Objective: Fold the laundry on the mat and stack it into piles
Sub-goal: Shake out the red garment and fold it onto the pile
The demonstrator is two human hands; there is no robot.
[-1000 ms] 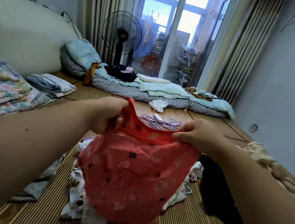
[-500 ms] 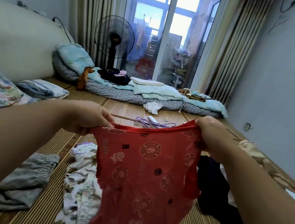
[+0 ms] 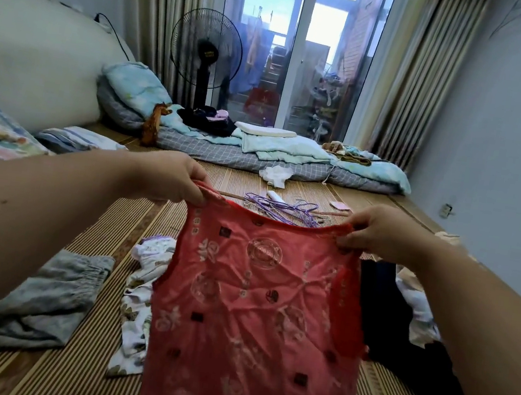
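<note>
One red top (image 3: 256,314) hangs spread over the mat (image 3: 67,371), pinched at its two upper corners: left hand (image 3: 171,178) closed on one, right hand (image 3: 378,234) on the other. Left of the top lie one grey garment (image 3: 44,297) and one floral piece (image 3: 142,288); right of it, one dark garment (image 3: 383,315). Beyond the top, purple hangers (image 3: 281,208), too tangled to count.

The red garment (image 3: 256,314) is thin, crinkled, matt cloth with printed motifs. The mat (image 3: 97,231) looks woven and ribbed. The hangers (image 3: 279,207) look glossy.
</note>
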